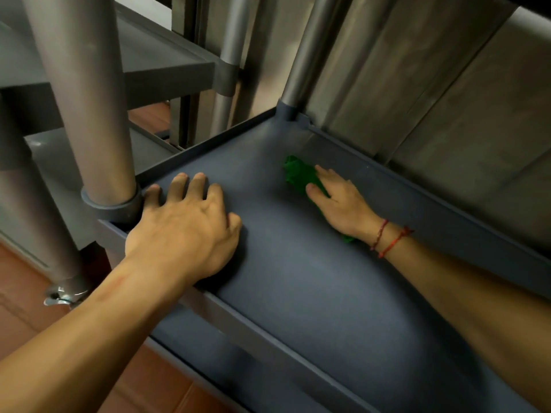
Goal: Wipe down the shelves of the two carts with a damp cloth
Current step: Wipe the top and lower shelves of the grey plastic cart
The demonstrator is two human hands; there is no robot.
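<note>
no readable text, labels, brands, numbers, signs anywhere

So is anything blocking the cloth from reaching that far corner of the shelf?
Nothing visible. The right hand presses the green cloth on the shelf, and only bare shelf lies between it and the corner post.

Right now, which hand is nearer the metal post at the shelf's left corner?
Left. The left hand lies flat on the shelf beside the post, little finger by its collar. The right hand is across the shelf, pressing the green cloth near the far corner.
</note>
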